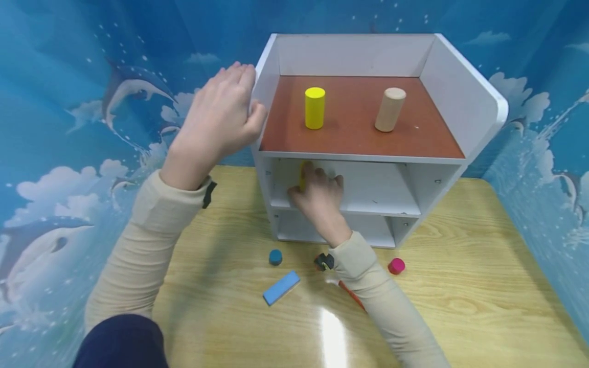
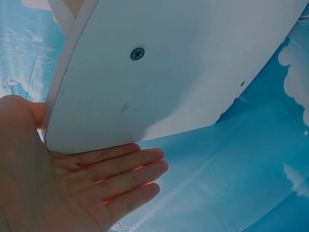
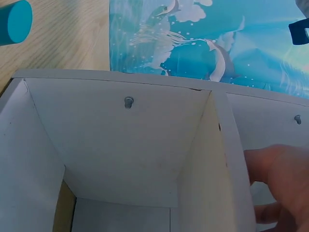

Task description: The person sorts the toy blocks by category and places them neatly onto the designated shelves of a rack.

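Note:
A white shelf unit [image 1: 368, 158] with a brown top board stands on the wooden table. My left hand [image 1: 218, 110] rests at the upper edge of its left side panel [image 2: 145, 96]; the left wrist view shows straight fingers along the outer face and the thumb across the edge. My right hand [image 1: 319, 197] reaches into the middle compartment with bent fingers, holding a yellow cylinder [image 1: 302, 176] near the left wall; the hand hides most of it. In the right wrist view, only part of the right hand [image 3: 285, 183] shows, beside the shelf board.
On the top board stand a yellow cylinder [image 1: 315, 108] and a plain wooden cylinder [image 1: 390, 110]. In front of the unit lie a blue cylinder [image 1: 275, 257], a blue block [image 1: 281, 288], a pink cylinder [image 1: 397, 266] and a red piece [image 1: 350, 294] partly under the right sleeve.

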Available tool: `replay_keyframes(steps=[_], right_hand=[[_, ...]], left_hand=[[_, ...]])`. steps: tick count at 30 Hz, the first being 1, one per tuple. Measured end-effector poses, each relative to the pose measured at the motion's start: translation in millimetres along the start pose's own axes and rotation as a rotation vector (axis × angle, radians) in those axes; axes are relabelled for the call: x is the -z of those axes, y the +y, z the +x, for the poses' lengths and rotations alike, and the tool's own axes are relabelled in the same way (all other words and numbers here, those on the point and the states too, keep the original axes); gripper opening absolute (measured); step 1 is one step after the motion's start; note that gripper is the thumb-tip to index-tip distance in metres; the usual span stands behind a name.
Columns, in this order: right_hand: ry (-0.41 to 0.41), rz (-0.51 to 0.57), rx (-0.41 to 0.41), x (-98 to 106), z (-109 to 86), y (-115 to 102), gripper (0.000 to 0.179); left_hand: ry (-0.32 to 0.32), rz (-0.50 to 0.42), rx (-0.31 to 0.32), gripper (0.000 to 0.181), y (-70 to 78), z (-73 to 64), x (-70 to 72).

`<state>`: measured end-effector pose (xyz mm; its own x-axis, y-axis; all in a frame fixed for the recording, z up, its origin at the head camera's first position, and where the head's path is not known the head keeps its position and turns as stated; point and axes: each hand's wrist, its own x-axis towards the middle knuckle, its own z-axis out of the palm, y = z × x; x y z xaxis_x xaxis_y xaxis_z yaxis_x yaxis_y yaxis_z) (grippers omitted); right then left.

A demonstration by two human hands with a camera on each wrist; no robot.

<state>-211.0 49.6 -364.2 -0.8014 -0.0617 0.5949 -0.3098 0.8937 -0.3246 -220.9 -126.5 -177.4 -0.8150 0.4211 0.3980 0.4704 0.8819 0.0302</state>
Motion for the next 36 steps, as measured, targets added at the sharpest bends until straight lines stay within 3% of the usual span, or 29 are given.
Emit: replay_keyframes(steps=[9,16,27,36], right_hand=[[-0.005,-0.032,0.021,-4,-2.1,2,0.019],[0.045,-0.040,0.051,-4,-5.2,3,0.022],[-0.084,-0.054,0.023,16,-1.6,-1,0.031],[-0.092,-0.013,0.047,38,0.5,-9,0.029]], left_hand=[[0.018,-0.011,-0.005,0.060,0.2,0.3,-1.0],[0.015,-0.009,-0.004,0.060,0.5,0.3,-1.3],[0.016,-0.014,-0.004,0.059,0.1,0.4,-0.2],[0.016,-0.013,-0.004,0.059,0.9,-0.2,0.5]])
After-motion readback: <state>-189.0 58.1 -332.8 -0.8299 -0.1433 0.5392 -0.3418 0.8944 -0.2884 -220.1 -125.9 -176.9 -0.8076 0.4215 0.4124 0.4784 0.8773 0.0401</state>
